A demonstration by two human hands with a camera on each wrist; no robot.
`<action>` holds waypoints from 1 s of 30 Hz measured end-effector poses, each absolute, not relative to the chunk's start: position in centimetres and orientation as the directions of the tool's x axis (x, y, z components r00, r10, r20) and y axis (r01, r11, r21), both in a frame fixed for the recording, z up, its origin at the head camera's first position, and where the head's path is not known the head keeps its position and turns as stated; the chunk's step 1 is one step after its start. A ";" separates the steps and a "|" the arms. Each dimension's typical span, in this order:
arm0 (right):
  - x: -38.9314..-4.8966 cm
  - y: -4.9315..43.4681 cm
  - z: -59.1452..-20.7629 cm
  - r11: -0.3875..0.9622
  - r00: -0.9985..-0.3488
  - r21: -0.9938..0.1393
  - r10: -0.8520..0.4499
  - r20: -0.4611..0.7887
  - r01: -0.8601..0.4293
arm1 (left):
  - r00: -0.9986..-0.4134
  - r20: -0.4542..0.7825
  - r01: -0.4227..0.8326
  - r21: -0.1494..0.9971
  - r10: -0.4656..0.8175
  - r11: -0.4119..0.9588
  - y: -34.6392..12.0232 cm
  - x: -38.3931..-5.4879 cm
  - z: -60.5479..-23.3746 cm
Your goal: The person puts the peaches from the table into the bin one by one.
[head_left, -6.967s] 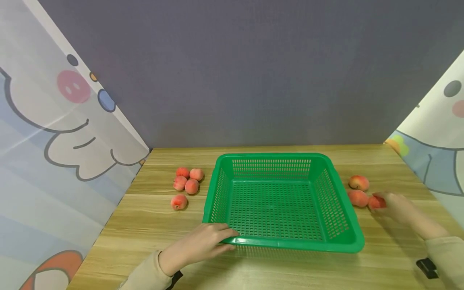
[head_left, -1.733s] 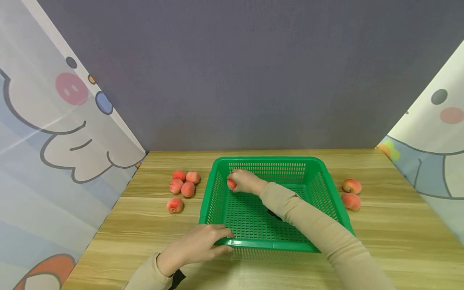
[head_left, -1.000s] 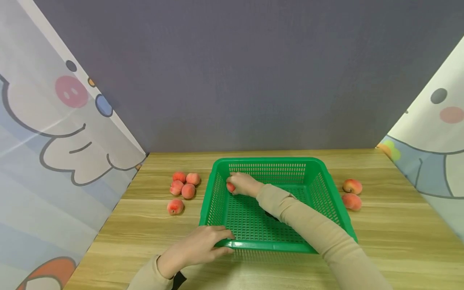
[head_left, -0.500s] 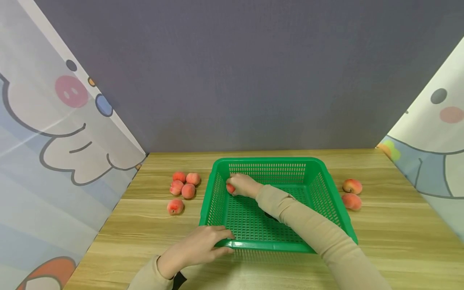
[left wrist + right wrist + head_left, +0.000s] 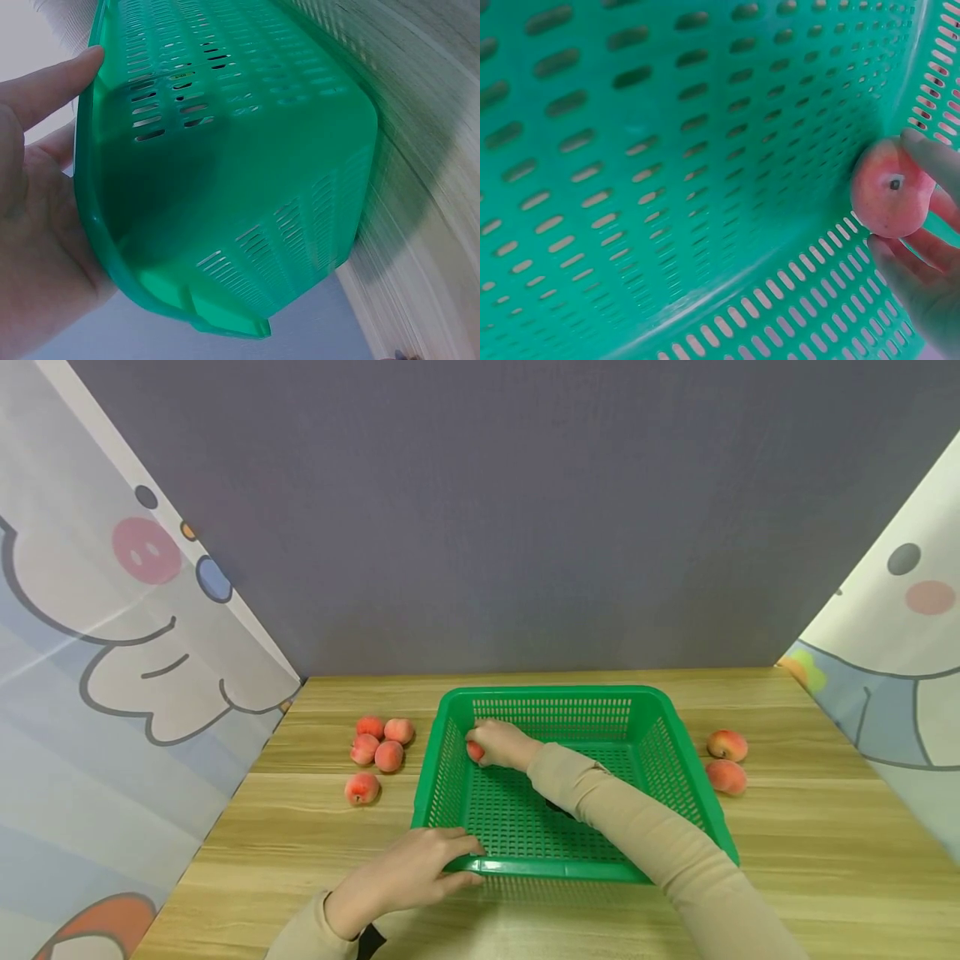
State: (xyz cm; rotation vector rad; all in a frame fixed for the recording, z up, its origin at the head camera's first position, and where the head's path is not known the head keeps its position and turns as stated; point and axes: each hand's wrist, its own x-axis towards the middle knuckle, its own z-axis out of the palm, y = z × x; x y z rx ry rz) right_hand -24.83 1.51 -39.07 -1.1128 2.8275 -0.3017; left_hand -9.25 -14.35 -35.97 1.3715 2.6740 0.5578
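A green plastic basket (image 5: 570,867) with slotted walls stands mid-table. My left hand (image 5: 416,870) grips its near rim close to the left corner, fingers over the edge and thumb below. In the left wrist view, that hand (image 5: 45,180) holds the rim from outside. Reaching across the basket, my right hand (image 5: 506,744) holds a peach (image 5: 475,751) in the back left corner. The right wrist view has the peach (image 5: 891,189) between thumb and fingers, low by the basket floor, its stem pit facing the camera.
Several peaches (image 5: 388,756) lie on the wooden table (image 5: 300,827) left of the basket, one set apart nearer the front. Two more peaches (image 5: 727,777) sit close to the basket's right wall. A grey panel (image 5: 525,527) rises behind the table.
Seven seconds ago my right hand was at a peach right of the basket; that peach is now in the basket's back left corner. Over the last second both hands stay nearly still.
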 end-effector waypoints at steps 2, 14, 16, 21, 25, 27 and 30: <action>-24.8 1.5 -39.1 0.716 -0.731 -0.215 -0.682 -0.010 -0.665 | -0.596 0.087 0.765 0.363 0.799 0.531 -14.3 -9.2 -36.0; -24.5 1.4 -37.7 0.716 -0.733 -0.237 -0.680 -0.026 -0.656 | -0.584 0.121 0.781 0.353 0.803 0.515 -14.4 -9.2 -36.2; -24.5 1.5 -37.2 0.716 -0.732 -0.235 -0.681 -0.028 -0.657 | -0.585 0.119 0.779 0.356 0.802 0.516 -14.4 -9.2 -36.3; -24.2 1.8 -36.1 0.697 -0.713 -0.219 -0.701 -0.006 -0.683 | -0.590 0.115 0.774 0.363 0.799 0.519 -14.4 -9.3 -36.3; -23.6 2.3 -35.2 0.679 -0.697 -0.206 -0.717 0.016 -0.704 | -0.592 0.117 0.772 0.367 0.797 0.519 -14.4 -9.3 -36.2; -23.3 2.6 -34.7 0.675 -0.692 -0.204 -0.722 0.017 -0.709 | -0.591 0.121 0.774 0.363 0.798 0.518 -14.4 -9.3 -36.2; -22.7 3.1 -33.6 0.670 -0.687 -0.203 -0.727 0.014 -0.714 | -0.592 0.119 0.773 0.366 0.797 0.519 -14.4 -9.3 -36.2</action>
